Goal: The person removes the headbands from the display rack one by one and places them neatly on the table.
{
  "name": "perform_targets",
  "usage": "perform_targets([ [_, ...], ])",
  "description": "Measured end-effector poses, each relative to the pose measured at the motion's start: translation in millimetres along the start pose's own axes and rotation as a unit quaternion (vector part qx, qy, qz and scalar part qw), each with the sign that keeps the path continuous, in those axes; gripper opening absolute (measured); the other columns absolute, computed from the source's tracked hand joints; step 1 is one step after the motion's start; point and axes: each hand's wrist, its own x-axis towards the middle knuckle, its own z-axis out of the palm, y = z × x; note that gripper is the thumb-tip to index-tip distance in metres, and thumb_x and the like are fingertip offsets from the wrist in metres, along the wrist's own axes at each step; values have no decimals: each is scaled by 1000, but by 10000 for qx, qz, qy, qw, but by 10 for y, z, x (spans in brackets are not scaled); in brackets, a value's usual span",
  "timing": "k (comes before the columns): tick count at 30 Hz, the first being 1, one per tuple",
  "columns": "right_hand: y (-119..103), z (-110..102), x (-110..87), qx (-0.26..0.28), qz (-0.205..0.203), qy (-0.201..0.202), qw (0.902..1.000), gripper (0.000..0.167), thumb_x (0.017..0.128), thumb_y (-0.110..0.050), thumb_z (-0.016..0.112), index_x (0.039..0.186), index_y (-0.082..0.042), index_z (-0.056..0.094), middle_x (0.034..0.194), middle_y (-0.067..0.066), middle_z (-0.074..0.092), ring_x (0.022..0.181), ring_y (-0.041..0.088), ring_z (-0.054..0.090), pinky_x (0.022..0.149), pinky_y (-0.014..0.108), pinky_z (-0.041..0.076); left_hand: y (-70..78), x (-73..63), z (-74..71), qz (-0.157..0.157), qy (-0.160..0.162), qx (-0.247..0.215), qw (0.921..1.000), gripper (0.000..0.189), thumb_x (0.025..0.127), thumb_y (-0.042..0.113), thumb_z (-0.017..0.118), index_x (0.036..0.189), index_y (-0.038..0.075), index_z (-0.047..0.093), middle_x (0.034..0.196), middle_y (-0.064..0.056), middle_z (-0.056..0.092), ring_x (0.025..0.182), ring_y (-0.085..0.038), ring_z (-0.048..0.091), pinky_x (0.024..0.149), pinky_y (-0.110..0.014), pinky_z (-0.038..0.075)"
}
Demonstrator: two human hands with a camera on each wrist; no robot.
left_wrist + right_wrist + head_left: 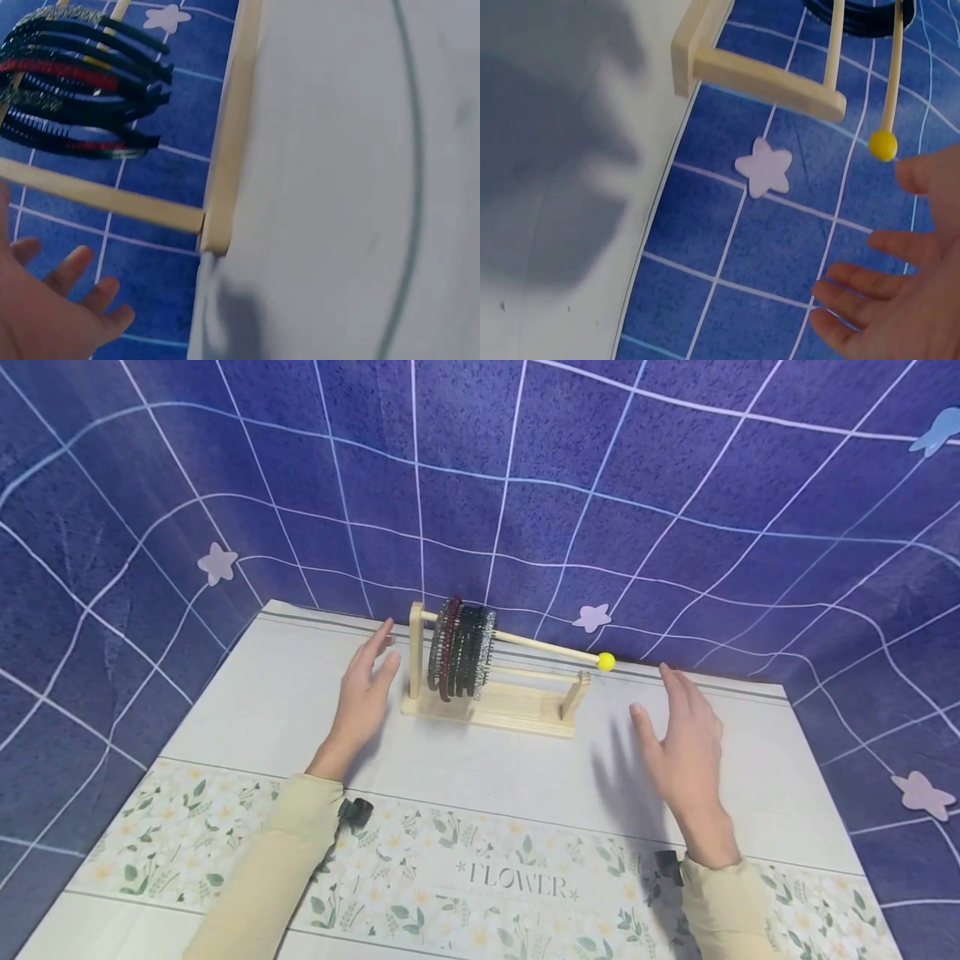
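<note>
A pale wooden rack (517,710) stands at the back of the table. Several headbands (462,647), black, dark red and silvery, hang together on its upper rod (551,648), near the taller post; the rod ends in a yellow ball (606,662). In the left wrist view, comb teeth show inside the headbands (82,82). My left hand (363,693), fingers extended, is just left of the taller post and holds nothing. To the right of the yellow ball is my right hand (682,747), also with nothing in it, thumb and fingers spread apart.
The table wears a white cloth (480,768) with a floral band and the word FLOWER. Close behind the rack hangs a blue curtain (465,485) with a line grid and star shapes (592,617). A dark strap piece (356,812) sits at the left wrist.
</note>
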Motion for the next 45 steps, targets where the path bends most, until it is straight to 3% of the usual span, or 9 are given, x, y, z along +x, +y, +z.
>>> perform_targets([
  [6, -122, 59, -23, 202, 18, 319, 9993, 54, 105, -18, 70, 154, 1, 58, 151, 28, 61, 143, 52, 53, 120, 71, 38, -17, -45, 185, -231, -43, -601, 9979, 59, 120, 37, 50, 174, 21, 34, 165, -18, 53, 156, -34, 46, 136, -53, 30],
  [12, -254, 80, -26, 477, 9, 604, 9970, 47, 104, -15, 71, 148, 0, 64, 141, 27, 67, 134, 48, 59, 114, 64, 46, -30, -100, 315, -324, 162, -1326, 9905, 56, 120, 31, 49, 173, 19, 35, 162, -19, 54, 151, -35, 51, 131, -55, 37],
  [17, -358, 105, -41, 778, -252, 852, 9930, 42, 102, -9, 73, 143, 1, 68, 129, 26, 70, 119, 44, 66, 95, 53, 57, -68, -149, 408, -489, 340, -1979, 9784, 53, 121, 33, 47, 170, 13, 37, 160, -14, 52, 149, -25, 50, 130, -50, 39],
  [24, -517, 146, -73, 1135, -549, 1120, 9857, 35, 101, -4, 72, 136, 0, 73, 125, 19, 75, 108, 36, 73, 81, 34, 58, -130, -167, 571, -506, 802, -2856, 9536, 37, 120, 17, 47, 155, 7, 45, 154, -7, 55, 147, -22, 50, 128, -44, 39],
  [32, -686, 272, -73, 1446, -700, 1004, 9819, 30, 102, -5, 73, 131, 0, 75, 120, 17, 77, 98, 30, 77, 71, 23, 59, -140, -175, 671, -816, 1040, -3098, 9416, 27, 118, 17, 52, 145, 13, 50, 153, -3, 54, 155, -20, 44, 133, -37, 34],
  [40, -879, 475, -25, 2004, -745, 757, 9739, 25, 101, -4, 76, 125, -1, 76, 114, 15, 78, 89, 26, 76, 62, 36, 63, -124, -180, 699, -925, 1077, -3145, 9386, 24, 117, 16, 55, 141, 15, 52, 152, -7, 56, 153, -22, 47, 130, -39, 39],
  [45, -1004, 579, 26, 2421, -525, 600, 9670, 24, 100, -7, 80, 123, -4, 78, 108, 13, 79, 82, 25, 74, 62, 20, 58, -153, -180, 697, -984, 1023, -3140, 9387, 25, 117, 16, 55, 142, 16, 52, 157, -10, 55, 156, -22, 45, 132, -37, 37],
])
